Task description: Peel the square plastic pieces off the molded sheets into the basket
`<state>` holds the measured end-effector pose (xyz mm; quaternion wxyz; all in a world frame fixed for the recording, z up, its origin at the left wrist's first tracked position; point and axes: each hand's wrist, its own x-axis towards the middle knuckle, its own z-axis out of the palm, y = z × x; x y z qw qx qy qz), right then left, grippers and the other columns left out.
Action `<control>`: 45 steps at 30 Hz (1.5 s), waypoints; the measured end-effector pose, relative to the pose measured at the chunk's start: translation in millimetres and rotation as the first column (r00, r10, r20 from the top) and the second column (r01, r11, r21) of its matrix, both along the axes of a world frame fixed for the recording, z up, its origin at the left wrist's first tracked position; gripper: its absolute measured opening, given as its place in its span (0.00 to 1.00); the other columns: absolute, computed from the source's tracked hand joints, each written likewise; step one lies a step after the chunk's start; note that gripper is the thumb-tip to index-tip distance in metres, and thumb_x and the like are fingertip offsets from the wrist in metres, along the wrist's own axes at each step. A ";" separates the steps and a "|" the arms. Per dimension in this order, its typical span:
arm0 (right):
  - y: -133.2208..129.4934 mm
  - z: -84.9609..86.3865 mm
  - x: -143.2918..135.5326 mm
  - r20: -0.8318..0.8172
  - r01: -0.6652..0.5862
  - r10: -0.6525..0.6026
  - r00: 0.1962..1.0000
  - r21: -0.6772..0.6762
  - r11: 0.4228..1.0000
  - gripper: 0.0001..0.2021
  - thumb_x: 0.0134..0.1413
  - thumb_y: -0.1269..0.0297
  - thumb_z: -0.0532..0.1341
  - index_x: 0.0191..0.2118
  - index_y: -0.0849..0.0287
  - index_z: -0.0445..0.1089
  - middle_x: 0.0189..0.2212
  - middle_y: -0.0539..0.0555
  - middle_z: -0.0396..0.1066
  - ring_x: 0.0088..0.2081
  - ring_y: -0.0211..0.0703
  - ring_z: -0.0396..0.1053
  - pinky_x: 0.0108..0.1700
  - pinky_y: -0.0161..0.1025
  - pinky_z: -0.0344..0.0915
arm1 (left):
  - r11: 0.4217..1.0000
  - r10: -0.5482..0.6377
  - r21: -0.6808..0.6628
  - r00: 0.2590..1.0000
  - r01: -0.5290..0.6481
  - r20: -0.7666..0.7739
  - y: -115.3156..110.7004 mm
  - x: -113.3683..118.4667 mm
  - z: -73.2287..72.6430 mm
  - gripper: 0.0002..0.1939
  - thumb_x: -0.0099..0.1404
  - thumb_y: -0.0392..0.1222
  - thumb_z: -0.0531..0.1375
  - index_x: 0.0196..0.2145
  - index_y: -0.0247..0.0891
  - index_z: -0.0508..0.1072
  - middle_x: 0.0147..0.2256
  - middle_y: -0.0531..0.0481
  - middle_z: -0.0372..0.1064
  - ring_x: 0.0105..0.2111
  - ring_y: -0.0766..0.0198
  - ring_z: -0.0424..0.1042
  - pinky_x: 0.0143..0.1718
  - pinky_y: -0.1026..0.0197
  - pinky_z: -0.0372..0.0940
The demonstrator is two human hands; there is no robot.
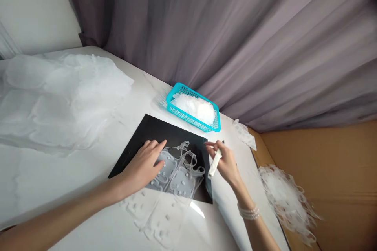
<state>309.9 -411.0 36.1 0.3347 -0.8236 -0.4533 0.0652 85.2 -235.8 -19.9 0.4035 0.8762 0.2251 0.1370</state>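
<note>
A translucent moulded sheet (pixel 182 182) with rounded panels and small bumps lies partly on a black mat (pixel 176 131) and partly on the white table. My left hand (pixel 147 162) rests with spread fingers on the sheet's upper left part and the mat. Thin looped strips (pixel 191 160) stick up at the sheet's upper right edge. My right hand (pixel 222 160), just right of the mat, grips a white-wrapped tool (pixel 215 164) like a pen; its tip is hard to make out.
Behind the mat stands a blue basket (pixel 193 119) holding translucent pieces. A large pile of clear sheets (pixel 59 101) covers the left. Scraps lie in a cardboard box (pixel 294 200) at right; a crumpled piece (pixel 245 134) sits by the table edge.
</note>
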 end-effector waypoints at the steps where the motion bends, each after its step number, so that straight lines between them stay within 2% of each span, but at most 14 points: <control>1: -3.7 -5.4 -7.1 -0.077 -0.020 0.017 0.997 -0.029 0.999 0.14 0.58 0.56 0.60 0.28 0.54 0.55 0.42 0.61 0.77 0.38 0.49 0.74 0.40 0.43 0.66 | 1.000 0.004 -0.007 1.000 -0.004 0.010 1.6 3.3 0.3 0.24 0.63 0.38 0.53 0.56 0.36 0.70 0.41 0.44 0.68 0.45 0.52 0.66 0.49 0.48 0.64; 4: -3.5 -21.8 -25.6 -0.271 -0.097 0.093 0.958 -0.004 0.995 0.16 0.55 0.55 0.63 0.30 0.54 0.54 0.44 0.61 0.76 0.36 0.46 0.72 0.38 0.42 0.67 | 0.999 -0.020 -0.045 0.999 0.022 0.039 7.5 11.1 5.7 0.14 0.61 0.36 0.53 0.41 0.37 0.77 0.38 0.45 0.69 0.43 0.53 0.68 0.46 0.50 0.64; 7: 1.8 -32.4 -37.9 -0.358 -0.145 0.161 0.920 0.070 0.987 0.18 0.53 0.54 0.64 0.30 0.54 0.52 0.41 0.59 0.77 0.34 0.44 0.71 0.35 0.40 0.68 | 0.998 -0.032 -0.053 0.998 0.035 0.057 13.1 12.5 15.5 0.11 0.62 0.37 0.53 0.35 0.38 0.76 0.39 0.46 0.70 0.40 0.57 0.71 0.42 0.55 0.66; 11: 2.6 -33.1 -38.4 -0.305 -0.098 0.132 0.943 0.125 0.987 0.18 0.54 0.55 0.62 0.28 0.53 0.50 0.33 0.55 0.77 0.31 0.43 0.70 0.34 0.39 0.66 | 0.997 -0.063 -0.048 0.996 0.066 0.060 22.1 14.0 27.5 0.11 0.64 0.39 0.52 0.33 0.38 0.75 0.33 0.48 0.74 0.33 0.60 0.75 0.34 0.61 0.66; 15: 6.6 -25.1 -16.2 -0.180 0.055 -0.020 0.984 0.196 0.979 0.15 0.53 0.59 0.62 0.26 0.54 0.52 0.34 0.58 0.76 0.32 0.45 0.69 0.38 0.42 0.64 | 0.993 -0.116 -0.018 0.992 0.118 0.057 38.5 39.4 35.3 0.11 0.64 0.38 0.52 0.34 0.36 0.75 0.27 0.50 0.76 0.26 0.61 0.76 0.29 0.63 0.66; 18: 15.0 -21.1 6.0 -0.131 0.139 -0.110 0.985 0.240 0.961 0.13 0.51 0.61 0.61 0.27 0.54 0.53 0.41 0.62 0.76 0.39 0.50 0.71 0.44 0.46 0.64 | 0.992 -0.089 0.098 0.992 0.080 0.092 50.9 67.5 39.5 0.15 0.66 0.36 0.51 0.44 0.32 0.74 0.38 0.43 0.78 0.40 0.56 0.77 0.42 0.58 0.68; 21: 17.7 -21.0 17.1 -0.143 0.176 -0.142 0.979 0.266 0.948 0.10 0.52 0.60 0.59 0.31 0.54 0.55 0.49 0.66 0.72 0.49 0.54 0.70 0.48 0.49 0.64 | 0.972 -0.066 0.230 0.990 0.036 0.123 53.4 77.4 38.9 0.22 0.68 0.33 0.48 0.58 0.28 0.65 0.57 0.33 0.66 0.59 0.50 0.63 0.58 0.48 0.58; 24: 10.1 -19.0 7.9 -0.182 0.187 -0.141 0.973 0.269 0.945 0.11 0.58 0.56 0.57 0.33 0.54 0.55 0.51 0.66 0.71 0.50 0.52 0.70 0.48 0.49 0.66 | 0.944 -0.152 0.310 0.984 0.116 0.093 36.9 56.2 31.8 0.21 0.68 0.33 0.50 0.58 0.30 0.66 0.60 0.34 0.62 0.63 0.49 0.57 0.61 0.46 0.55; 27: 1.5 -11.9 -16.4 -0.306 0.139 -0.062 0.950 0.240 0.961 0.14 0.65 0.48 0.49 0.38 0.54 0.57 0.39 0.57 0.75 0.39 0.46 0.73 0.39 0.43 0.69 | 0.885 -0.300 0.381 0.953 0.266 0.031 1.5 18.4 21.8 0.17 0.68 0.33 0.51 0.52 0.34 0.72 0.56 0.37 0.67 0.61 0.50 0.61 0.62 0.47 0.56; 28: 0.4 -9.2 -25.6 -0.362 0.113 -0.024 0.932 0.227 0.967 0.16 0.66 0.47 0.47 0.40 0.54 0.59 0.34 0.54 0.73 0.34 0.45 0.72 0.34 0.40 0.69 | 0.826 -0.347 0.469 0.938 0.312 -0.012 -11.8 6.8 18.7 0.17 0.70 0.34 0.51 0.53 0.33 0.71 0.57 0.35 0.66 0.62 0.48 0.60 0.61 0.45 0.56; 32: 4.0 -4.6 -56.1 -0.412 -0.001 0.066 0.909 0.158 0.987 0.21 0.67 0.46 0.47 0.46 0.56 0.68 0.24 0.47 0.61 0.24 0.40 0.64 0.26 0.36 0.63 | 0.702 -0.367 0.608 0.920 0.371 -0.138 -49.9 -19.2 11.7 0.26 0.71 0.53 0.52 0.61 0.37 0.64 0.63 0.33 0.58 0.63 0.35 0.56 0.60 0.32 0.53; 34: 6.9 -7.3 -65.3 -0.362 -0.072 0.110 0.926 0.118 0.990 0.19 0.67 0.49 0.50 0.44 0.56 0.72 0.24 0.48 0.63 0.26 0.39 0.65 0.30 0.37 0.65 | 0.695 -0.355 0.606 0.918 0.387 -0.180 -54.5 -21.7 12.5 0.28 0.70 0.56 0.52 0.62 0.39 0.63 0.64 0.33 0.58 0.63 0.33 0.56 0.60 0.29 0.52; 38: 6.7 -17.5 -75.9 -0.315 -0.133 0.158 0.936 0.099 0.986 0.13 0.65 0.56 0.57 0.44 0.56 0.75 0.34 0.53 0.74 0.35 0.43 0.72 0.38 0.38 0.68 | 0.692 -0.385 0.574 0.896 0.439 -0.221 -45.2 -25.5 19.8 0.22 0.71 0.48 0.52 0.59 0.39 0.64 0.63 0.35 0.60 0.63 0.35 0.57 0.60 0.31 0.53; 45: 0.8 -23.7 -91.3 -0.208 -0.237 0.247 0.946 0.072 0.969 0.10 0.66 0.64 0.56 0.43 0.55 0.75 0.35 0.53 0.76 0.35 0.43 0.71 0.38 0.40 0.66 | 0.695 -0.423 0.552 0.883 0.460 -0.203 -35.1 -41.0 23.6 0.22 0.71 0.51 0.51 0.59 0.42 0.64 0.63 0.35 0.58 0.64 0.35 0.55 0.61 0.31 0.49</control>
